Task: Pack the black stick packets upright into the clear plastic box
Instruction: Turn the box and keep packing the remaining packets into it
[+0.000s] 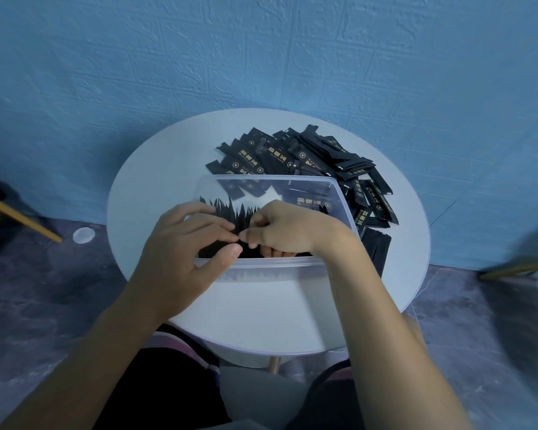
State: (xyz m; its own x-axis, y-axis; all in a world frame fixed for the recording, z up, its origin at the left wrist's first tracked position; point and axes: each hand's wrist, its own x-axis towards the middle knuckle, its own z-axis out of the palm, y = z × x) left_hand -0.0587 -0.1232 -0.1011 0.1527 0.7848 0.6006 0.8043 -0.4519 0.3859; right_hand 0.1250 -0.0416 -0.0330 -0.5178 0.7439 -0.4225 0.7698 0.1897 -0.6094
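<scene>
On the round white counter (261, 311), near edge: one clear plastic box (339, 193), open-topped, long side toward the person. Contents: a row of black stick packets (230, 212) standing on end, serrated tops up, filling the left and middle of the box; the far right corner shows only a few packets lying flat or seen through the wall, which of the two cannot be told. Left hand (180, 243): fingers (199, 218) curved over the tops of the row, thumb against its near side, so the row is clamped between them, apparently to stop the standing packets fanning or toppling. Right hand (289, 231): fingers (269, 251) curled down inside the box and closed round packets at the right end of the row, thumb meeting the left forefinger above them; judged to be seating a fresh batch against the braced row. Behind and to the right of the box, touching its far wall: loose pile (308, 159) of the same packets, lying flat and overlapped, gold print up, within easy reach of the right hand. Task judged partly done.
</scene>
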